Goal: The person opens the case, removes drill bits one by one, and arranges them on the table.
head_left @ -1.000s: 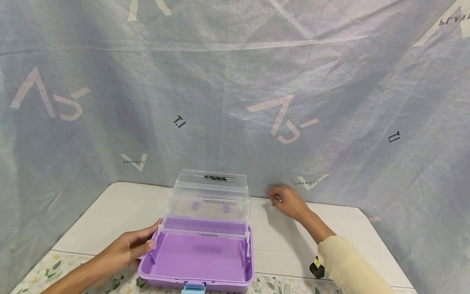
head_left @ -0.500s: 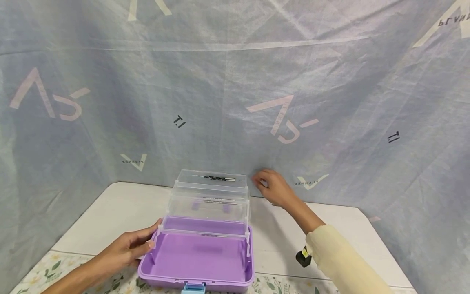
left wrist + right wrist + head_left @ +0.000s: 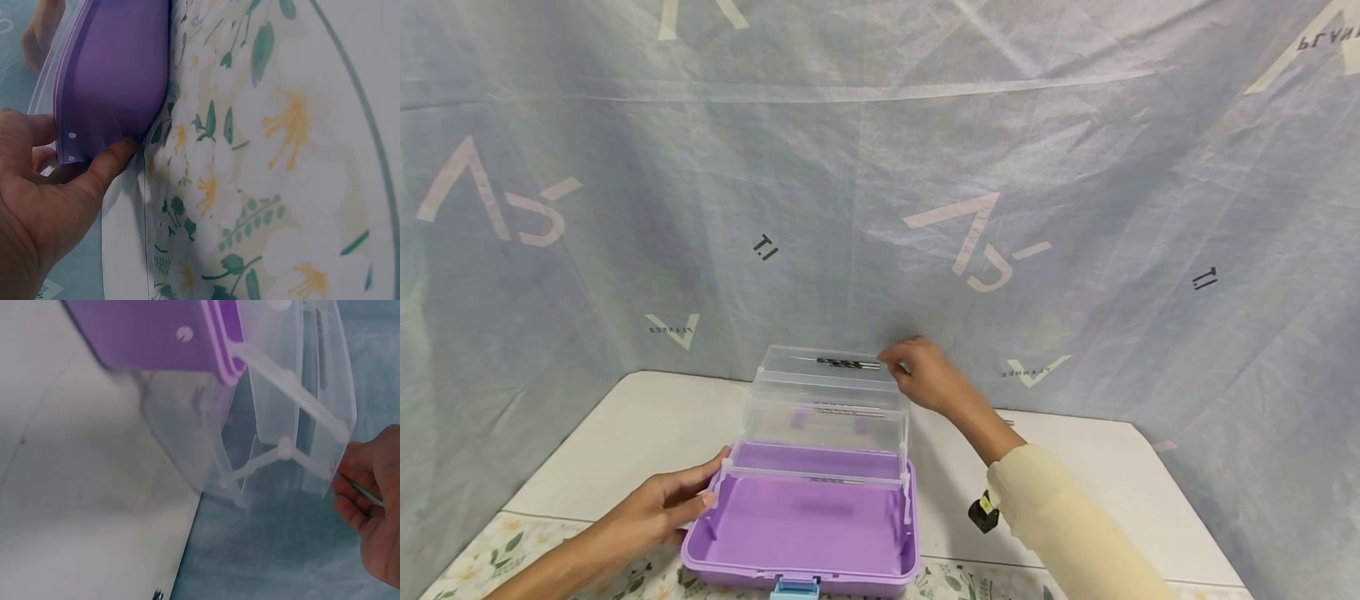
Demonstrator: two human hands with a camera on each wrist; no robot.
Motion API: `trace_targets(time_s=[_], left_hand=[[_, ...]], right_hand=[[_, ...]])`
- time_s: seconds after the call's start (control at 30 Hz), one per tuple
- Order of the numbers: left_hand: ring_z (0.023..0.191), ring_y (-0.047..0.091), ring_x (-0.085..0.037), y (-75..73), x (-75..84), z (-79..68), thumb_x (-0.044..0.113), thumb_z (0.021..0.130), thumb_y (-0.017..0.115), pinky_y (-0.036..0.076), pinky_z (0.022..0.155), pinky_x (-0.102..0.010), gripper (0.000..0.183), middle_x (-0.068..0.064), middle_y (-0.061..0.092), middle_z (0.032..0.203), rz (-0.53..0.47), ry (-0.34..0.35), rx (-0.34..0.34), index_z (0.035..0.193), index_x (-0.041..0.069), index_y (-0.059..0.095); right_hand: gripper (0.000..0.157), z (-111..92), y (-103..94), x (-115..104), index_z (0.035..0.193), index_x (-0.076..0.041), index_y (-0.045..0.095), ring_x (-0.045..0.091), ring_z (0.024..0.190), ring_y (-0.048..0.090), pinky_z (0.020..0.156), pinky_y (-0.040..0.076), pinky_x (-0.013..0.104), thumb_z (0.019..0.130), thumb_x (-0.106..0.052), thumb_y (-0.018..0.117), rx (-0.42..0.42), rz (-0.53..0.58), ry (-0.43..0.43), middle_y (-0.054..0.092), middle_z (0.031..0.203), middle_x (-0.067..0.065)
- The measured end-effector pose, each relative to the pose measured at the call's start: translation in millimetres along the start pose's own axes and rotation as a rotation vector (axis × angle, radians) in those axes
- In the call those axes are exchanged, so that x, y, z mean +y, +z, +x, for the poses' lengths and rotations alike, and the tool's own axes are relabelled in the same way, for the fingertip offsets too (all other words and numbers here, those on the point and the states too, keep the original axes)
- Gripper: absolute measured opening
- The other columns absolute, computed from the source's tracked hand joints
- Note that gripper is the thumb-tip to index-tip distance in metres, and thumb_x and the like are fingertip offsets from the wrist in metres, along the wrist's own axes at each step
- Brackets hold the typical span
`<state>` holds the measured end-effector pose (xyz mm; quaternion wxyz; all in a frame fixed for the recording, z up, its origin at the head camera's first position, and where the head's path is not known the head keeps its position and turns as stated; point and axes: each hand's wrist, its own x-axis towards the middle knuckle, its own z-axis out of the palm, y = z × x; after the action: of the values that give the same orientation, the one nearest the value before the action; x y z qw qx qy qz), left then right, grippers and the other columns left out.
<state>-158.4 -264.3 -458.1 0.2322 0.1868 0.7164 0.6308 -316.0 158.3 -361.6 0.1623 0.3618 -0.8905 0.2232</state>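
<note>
A purple toolbox [image 3: 805, 533] stands with its tiers of clear trays [image 3: 831, 387] raised behind it. My left hand [image 3: 666, 504] grips the box's left side, thumb against the purple wall and fingers at the rim in the left wrist view. Dark twist drill bits [image 3: 847, 363] lie in the top tray, and thinner bits [image 3: 850, 410] in the tray below. At the top tray's right end is my right hand [image 3: 928, 375]. Between its fingertips it pinches a thin drill bit [image 3: 361, 489], mostly hidden by the fingers in the right wrist view.
A black tape measure [image 3: 983, 512] with a yellow label sits right of the box, beside my sleeve. Another bit's end [image 3: 1009, 422] shows on the white board [image 3: 1075, 492] behind my forearm. Floral cloth [image 3: 497, 554] runs along the front; a grey curtain [image 3: 850, 167] hangs behind.
My right hand has lifted from the board's back edge and moved left to the top tray. The tape measure has shifted left along with the sleeve. My left hand has stayed on the box.
</note>
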Motion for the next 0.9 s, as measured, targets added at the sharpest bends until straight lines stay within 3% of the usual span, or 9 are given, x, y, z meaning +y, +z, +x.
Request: trace_targets(time_s=[0.2,0.37,0.5,0.67,0.9], left_hand=[[0.128,0.075,-0.016,1.3,0.8,-0.9,0.02,0.123,0.05,0.071,0.095,-0.046,0.076,-0.039,0.001,0.178,0.005,0.001,0.004,0.177,-0.001,0.001],[0.126,0.076,-0.019,1.9,1.0,-2.0,0.02,0.123,0.05,0.072,0.093,-0.046,0.075,-0.043,0.007,0.178,0.017,-0.002,0.008,0.178,0.002,0.002],[0.125,0.076,-0.02,2.2,1.1,-2.3,0.021,0.123,0.05,0.072,0.093,-0.045,0.075,-0.043,0.008,0.178,0.021,-0.01,0.014,0.179,0.003,0.002],[0.125,0.077,-0.023,2.1,1.2,-2.8,0.021,0.123,0.05,0.072,0.093,-0.045,0.075,-0.045,0.013,0.177,0.02,-0.011,0.012,0.179,0.004,0.002],[0.125,0.077,-0.024,2.2,1.4,-3.4,0.021,0.123,0.05,0.072,0.093,-0.045,0.076,-0.044,0.008,0.178,0.019,-0.025,0.018,0.179,0.004,0.001]], right_hand=[[0.044,10,2.9,-5,0.123,0.002,0.085,0.032,0.109,0.081,0.1,0.068,0.049,0.096,0.016,0.052,-0.074,-0.012,0.03,0.086,0.12,0.017],[0.044,15,5.4,-9,0.125,0.0,0.085,0.026,0.102,0.078,0.101,0.068,0.045,0.099,0.013,0.053,-0.133,-0.05,0.058,0.086,0.113,0.014],[0.04,19,7.4,-13,0.125,-0.001,0.086,0.03,0.108,0.081,0.104,0.066,0.045,0.102,0.011,0.055,-0.164,-0.113,0.039,0.086,0.112,0.014],[0.039,23,6.9,-18,0.13,-0.003,0.083,0.036,0.126,0.075,0.117,0.055,0.052,0.106,0.006,0.054,-0.24,-0.187,0.067,0.085,0.124,0.013],[0.03,26,9.9,-12,0.094,-0.011,0.078,0.032,0.11,0.073,0.103,0.056,0.055,0.1,0.005,0.053,-0.225,-0.208,0.018,0.076,0.088,0.003]])
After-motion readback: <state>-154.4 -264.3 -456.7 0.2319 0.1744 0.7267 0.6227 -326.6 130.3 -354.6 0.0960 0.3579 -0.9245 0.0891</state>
